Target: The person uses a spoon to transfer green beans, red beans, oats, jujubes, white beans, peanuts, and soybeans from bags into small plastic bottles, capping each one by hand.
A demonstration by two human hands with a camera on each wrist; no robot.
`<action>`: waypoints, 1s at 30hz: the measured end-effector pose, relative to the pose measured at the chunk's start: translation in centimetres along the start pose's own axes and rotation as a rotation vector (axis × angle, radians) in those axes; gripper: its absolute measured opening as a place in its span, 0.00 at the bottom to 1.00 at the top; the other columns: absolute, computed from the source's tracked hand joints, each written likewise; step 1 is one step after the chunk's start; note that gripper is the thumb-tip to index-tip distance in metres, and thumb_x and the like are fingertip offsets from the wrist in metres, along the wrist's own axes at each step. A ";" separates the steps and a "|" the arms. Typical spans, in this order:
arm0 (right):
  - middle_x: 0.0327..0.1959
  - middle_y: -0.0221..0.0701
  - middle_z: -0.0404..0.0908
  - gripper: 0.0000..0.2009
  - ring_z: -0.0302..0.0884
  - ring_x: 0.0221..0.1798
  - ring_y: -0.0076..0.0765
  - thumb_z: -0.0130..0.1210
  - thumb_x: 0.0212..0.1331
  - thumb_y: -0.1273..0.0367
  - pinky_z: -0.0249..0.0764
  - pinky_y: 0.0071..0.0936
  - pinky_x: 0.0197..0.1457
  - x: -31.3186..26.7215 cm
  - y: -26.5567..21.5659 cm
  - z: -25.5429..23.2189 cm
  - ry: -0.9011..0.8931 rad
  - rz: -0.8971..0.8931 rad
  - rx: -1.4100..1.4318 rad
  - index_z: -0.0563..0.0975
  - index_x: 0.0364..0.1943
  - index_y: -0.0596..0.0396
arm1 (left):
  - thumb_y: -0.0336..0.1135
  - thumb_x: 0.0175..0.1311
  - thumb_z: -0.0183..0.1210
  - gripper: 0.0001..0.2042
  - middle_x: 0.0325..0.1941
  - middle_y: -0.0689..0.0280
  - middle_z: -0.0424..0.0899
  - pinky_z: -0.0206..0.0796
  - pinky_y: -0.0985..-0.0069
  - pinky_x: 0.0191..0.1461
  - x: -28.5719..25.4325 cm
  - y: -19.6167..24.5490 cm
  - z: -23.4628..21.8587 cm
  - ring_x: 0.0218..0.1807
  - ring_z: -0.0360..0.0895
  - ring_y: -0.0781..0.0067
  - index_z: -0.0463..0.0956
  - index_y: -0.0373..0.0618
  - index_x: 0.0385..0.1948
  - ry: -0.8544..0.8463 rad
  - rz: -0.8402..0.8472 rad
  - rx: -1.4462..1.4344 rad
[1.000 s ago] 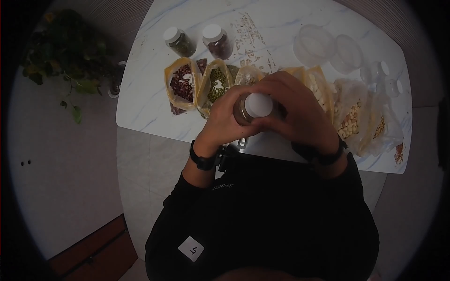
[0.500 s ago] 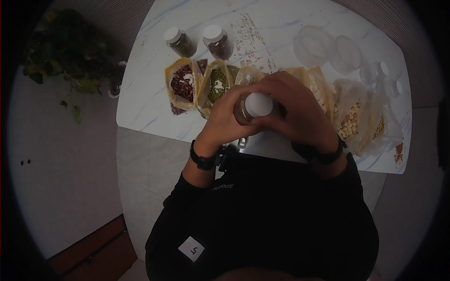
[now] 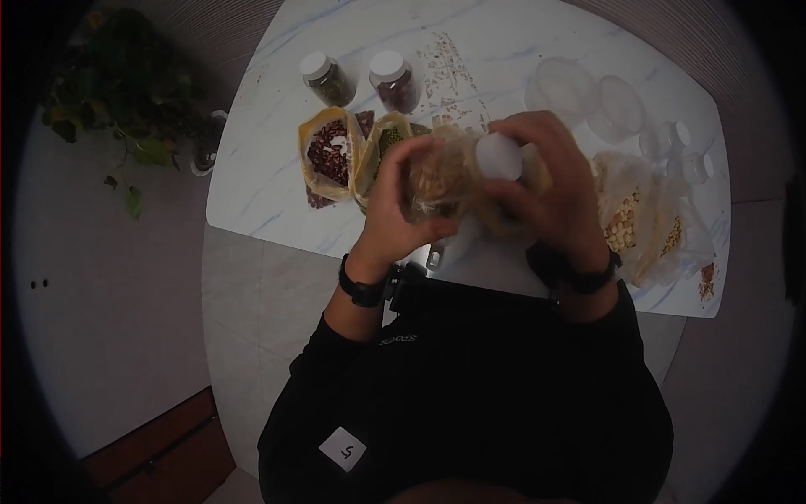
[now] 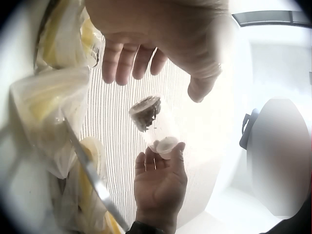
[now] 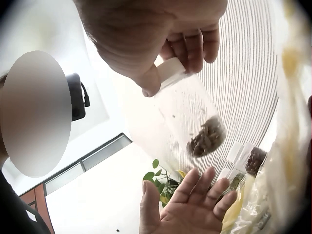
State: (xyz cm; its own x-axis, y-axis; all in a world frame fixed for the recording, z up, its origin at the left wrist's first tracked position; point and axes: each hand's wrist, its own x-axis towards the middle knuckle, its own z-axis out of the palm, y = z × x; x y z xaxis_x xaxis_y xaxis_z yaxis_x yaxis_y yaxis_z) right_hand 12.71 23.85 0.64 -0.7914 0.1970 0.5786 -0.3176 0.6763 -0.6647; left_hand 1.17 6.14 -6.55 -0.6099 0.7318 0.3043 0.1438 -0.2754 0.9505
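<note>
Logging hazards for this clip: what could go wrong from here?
1. The right hand holds the jar only at its white lid; if that is loose, the jar might drop.
2. The left hand is open and clear of the jar, so it may not catch a slip.
3. The open bag of red beans sits nearby; a spill could mix in.

Black top point(image 3: 504, 403), sleeved; pale lettering point(image 3: 399, 339) is seen at six o'clock, white square label point(image 3: 342, 449), marked "5", between six and seven. Black wristbands point(image 3: 363, 291) are worn, one per arm.
</note>
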 end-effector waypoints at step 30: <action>0.51 0.48 0.77 0.33 0.74 0.55 0.52 0.62 0.55 0.51 0.70 0.40 0.58 8.1 4.0 -1.4 -0.115 0.294 -0.654 0.71 0.58 0.64 | 0.28 0.59 0.62 0.06 0.36 0.69 0.77 0.66 0.84 0.40 -0.1 -0.8 -1.0 0.34 0.73 0.82 0.76 0.39 0.36 0.279 0.192 0.081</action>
State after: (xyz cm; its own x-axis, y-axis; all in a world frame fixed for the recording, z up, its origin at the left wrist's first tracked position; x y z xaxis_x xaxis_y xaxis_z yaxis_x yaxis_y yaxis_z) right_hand 5.78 29.14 3.28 -0.8574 0.3844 0.3423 0.2655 0.9000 -0.3457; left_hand 0.35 5.68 -7.40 -0.7536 0.4698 0.4597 0.3309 -0.3331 0.8829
